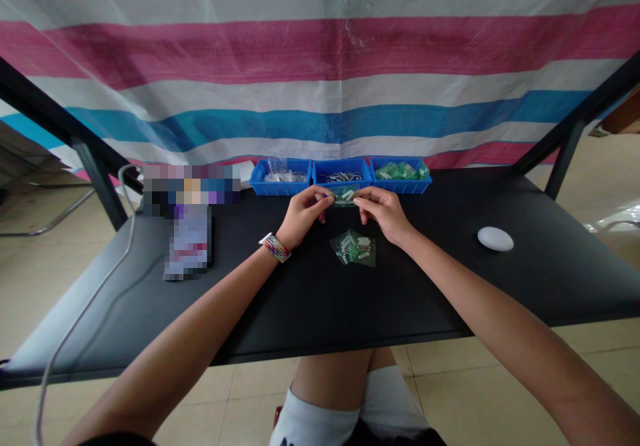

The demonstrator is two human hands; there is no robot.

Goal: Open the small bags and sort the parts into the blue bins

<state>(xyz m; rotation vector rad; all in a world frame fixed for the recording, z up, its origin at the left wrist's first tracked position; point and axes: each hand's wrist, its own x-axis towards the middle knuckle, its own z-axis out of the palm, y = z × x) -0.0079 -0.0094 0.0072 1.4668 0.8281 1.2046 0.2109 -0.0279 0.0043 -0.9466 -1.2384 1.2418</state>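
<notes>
Between my two hands, in front of the blue bins, a small clear plastic bag [344, 195] with a green tint and pale pieces inside is held up. My left hand [306, 214] pinches its left edge between thumb and fingers. At its right edge, my right hand [383, 211] has the same kind of pinch. Below the hands, a small pile of similar filled bags [354, 248] lies on the black table [320, 306]. What the pale pieces are is too small to tell.
Three blue bins stand along the back: the left bin [280, 187] holds clear bags, the middle bin [345, 165] metal screws or pins, the right bin [404, 186] green bags. A white oval object [495, 239] lies right. A grey cable [107, 274] crosses the left side.
</notes>
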